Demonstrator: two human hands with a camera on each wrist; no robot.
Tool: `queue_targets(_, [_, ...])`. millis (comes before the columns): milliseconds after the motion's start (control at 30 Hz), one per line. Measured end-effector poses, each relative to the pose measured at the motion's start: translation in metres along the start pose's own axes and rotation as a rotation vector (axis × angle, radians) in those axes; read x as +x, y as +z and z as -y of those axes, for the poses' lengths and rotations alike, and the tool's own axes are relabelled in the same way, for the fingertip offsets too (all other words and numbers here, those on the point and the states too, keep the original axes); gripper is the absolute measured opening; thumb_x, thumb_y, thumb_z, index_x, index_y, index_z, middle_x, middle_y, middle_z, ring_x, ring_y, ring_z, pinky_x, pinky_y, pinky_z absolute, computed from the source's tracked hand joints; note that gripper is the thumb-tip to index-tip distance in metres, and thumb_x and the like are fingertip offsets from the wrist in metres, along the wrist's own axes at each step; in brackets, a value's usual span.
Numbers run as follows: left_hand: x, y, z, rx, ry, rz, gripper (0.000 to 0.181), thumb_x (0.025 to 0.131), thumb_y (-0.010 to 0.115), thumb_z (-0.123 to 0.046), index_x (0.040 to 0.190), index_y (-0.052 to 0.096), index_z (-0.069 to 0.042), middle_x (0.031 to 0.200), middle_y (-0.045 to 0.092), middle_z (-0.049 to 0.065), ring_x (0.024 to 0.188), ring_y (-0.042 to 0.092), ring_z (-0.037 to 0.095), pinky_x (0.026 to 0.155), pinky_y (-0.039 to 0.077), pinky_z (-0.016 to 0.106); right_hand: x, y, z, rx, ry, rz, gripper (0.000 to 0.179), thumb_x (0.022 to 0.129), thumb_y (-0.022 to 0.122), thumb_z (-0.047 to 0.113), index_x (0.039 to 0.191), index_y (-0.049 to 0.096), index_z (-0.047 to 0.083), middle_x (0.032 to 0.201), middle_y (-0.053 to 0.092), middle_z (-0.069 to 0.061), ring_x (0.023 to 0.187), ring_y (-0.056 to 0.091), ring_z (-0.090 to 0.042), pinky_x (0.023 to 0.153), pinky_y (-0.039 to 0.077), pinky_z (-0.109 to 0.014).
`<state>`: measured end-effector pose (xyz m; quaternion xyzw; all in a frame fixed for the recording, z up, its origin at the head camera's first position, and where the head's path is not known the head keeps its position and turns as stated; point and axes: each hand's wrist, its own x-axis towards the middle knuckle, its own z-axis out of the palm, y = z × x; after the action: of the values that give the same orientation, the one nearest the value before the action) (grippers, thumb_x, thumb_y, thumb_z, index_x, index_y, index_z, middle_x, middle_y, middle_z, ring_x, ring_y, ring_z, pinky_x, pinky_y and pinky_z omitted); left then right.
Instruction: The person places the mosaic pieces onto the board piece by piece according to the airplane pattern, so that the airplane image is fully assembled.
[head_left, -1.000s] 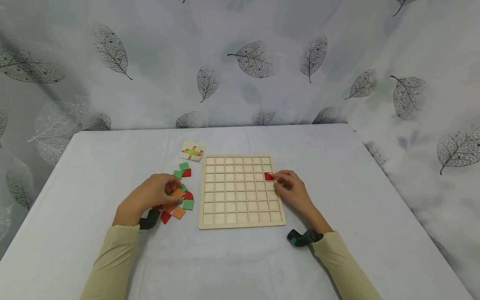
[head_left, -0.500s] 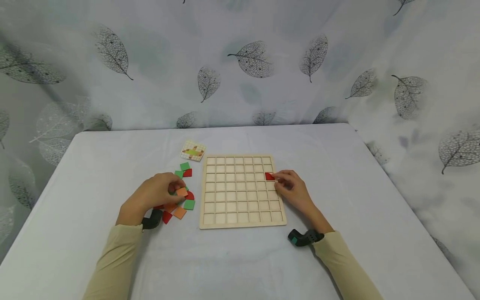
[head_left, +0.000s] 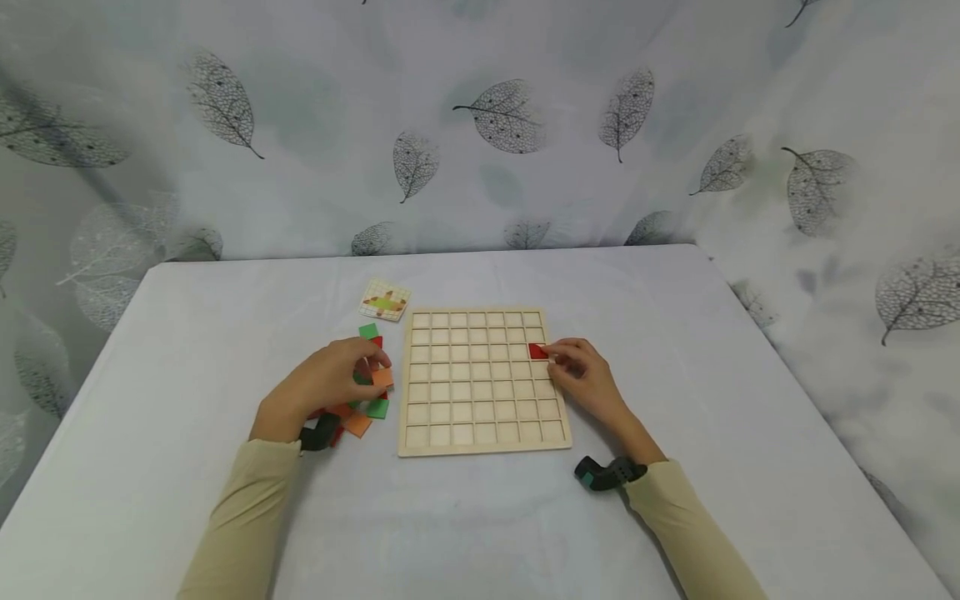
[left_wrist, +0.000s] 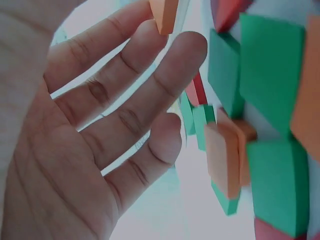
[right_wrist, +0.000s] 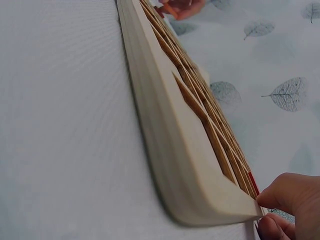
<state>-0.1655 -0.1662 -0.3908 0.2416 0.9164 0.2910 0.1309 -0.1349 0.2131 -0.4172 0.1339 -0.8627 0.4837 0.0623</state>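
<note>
My left hand (head_left: 333, 377) pinches an orange tile (head_left: 382, 377) between thumb and fingertips, just above a loose pile of tiles. In the left wrist view that orange tile (left_wrist: 165, 15) shows at the top by the fingertips, with the other fingers spread. Green tiles (left_wrist: 272, 70) and more orange tiles (left_wrist: 222, 160) lie beneath. My right hand (head_left: 588, 379) holds the right edge of the wooden grid board (head_left: 483, 452), its index fingertip at a red tile (head_left: 537, 352) in a right-column cell. In the right wrist view, fingertips lie on either side of the board's edge.
A small pattern card (head_left: 385, 300) with a green and orange figure lies behind the pile, near the board's back left corner. The white table (head_left: 480, 525) extends around the board, and a leaf-print cloth (head_left: 300, 125) hangs behind it.
My left hand has lifted an orange tile from the pile and moved a little right and away from me, toward the board. My right hand and the red tile stay in place.
</note>
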Motion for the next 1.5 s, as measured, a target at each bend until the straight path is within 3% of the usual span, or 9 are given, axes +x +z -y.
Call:
queue_targets(167, [0.009,0.005,-0.003,-0.011,0.114,0.004,0.026,0.083,0.077,-0.015,0.105,0.067,-0.005,0.088,0.062,0.001,0.081,0.059,0.017,0.073,0.049,0.031,0.001,0.001,0.0,0.006,0.001,0.001,0.027,0.088,0.062,-0.009,0.115,0.063,-0.015,0.119,0.054,-0.031,0.095,0.056,-0.04,0.079,0.049,-0.024])
queue_targets(433, [0.019,0.013,-0.013,-0.044,0.172,0.008,0.025,0.083,0.074,-0.011,0.105,0.067,-0.004,0.099,0.063,0.003,0.089,0.059,0.019,0.08,0.051,0.037,0.001,0.0,0.001,-0.006,0.016,0.005,0.028,0.089,0.062,-0.008,0.115,0.063,-0.015,0.118,0.054,-0.031,0.094,0.057,-0.038,0.08,0.05,-0.029])
queue_targets(767, [0.035,0.02,-0.028,-0.042,0.26,0.011,0.023,0.082,0.075,-0.013,0.103,0.068,-0.005,0.092,0.062,0.001,0.085,0.058,0.017,0.079,0.05,0.036,0.001,-0.002,0.003,-0.01,0.022,0.007,0.026,0.09,0.061,-0.008,0.115,0.063,-0.015,0.118,0.054,-0.031,0.095,0.057,-0.039,0.079,0.05,-0.031])
queue_targets(967, [0.045,0.023,-0.037,-0.043,0.268,0.031,0.024,0.081,0.073,-0.011,0.104,0.068,-0.006,0.094,0.061,0.002,0.087,0.058,0.018,0.078,0.051,0.035,0.003,0.002,-0.019,-0.023,0.018,-0.016,0.025,0.091,0.06,-0.007,0.114,0.064,-0.013,0.118,0.056,-0.029,0.093,0.057,-0.036,0.078,0.047,-0.022])
queue_targets(1133, [0.054,0.025,-0.045,-0.079,0.294,0.049,0.022,0.081,0.07,-0.008,0.103,0.068,-0.005,0.094,0.061,0.004,0.085,0.06,0.02,0.076,0.051,0.035,0.005,0.005,-0.042,-0.028,0.035,-0.021,0.026,0.094,0.061,0.001,0.118,0.067,-0.005,0.121,0.058,-0.02,0.092,0.058,-0.026,0.078,0.043,-0.016])
queue_targets(1300, [0.063,0.028,-0.05,-0.085,0.356,0.066,0.022,0.082,0.071,-0.006,0.103,0.068,-0.001,0.093,0.061,0.006,0.082,0.061,0.02,0.075,0.052,0.036,0.006,0.005,-0.048,-0.005,0.016,-0.018,0.026,0.093,0.063,0.003,0.118,0.067,-0.003,0.121,0.058,-0.018,0.091,0.058,-0.023,0.077,0.045,-0.018])
queue_targets(1500, [0.07,0.034,-0.055,-0.088,0.356,0.085,0.024,0.081,0.071,-0.005,0.105,0.067,0.0,0.094,0.061,0.006,0.081,0.06,0.018,0.078,0.053,0.037,0.006,0.005,-0.047,-0.01,0.012,-0.018,0.028,0.092,0.063,0.002,0.12,0.067,-0.001,0.119,0.058,-0.017,0.091,0.057,-0.021,0.077,0.045,-0.017])
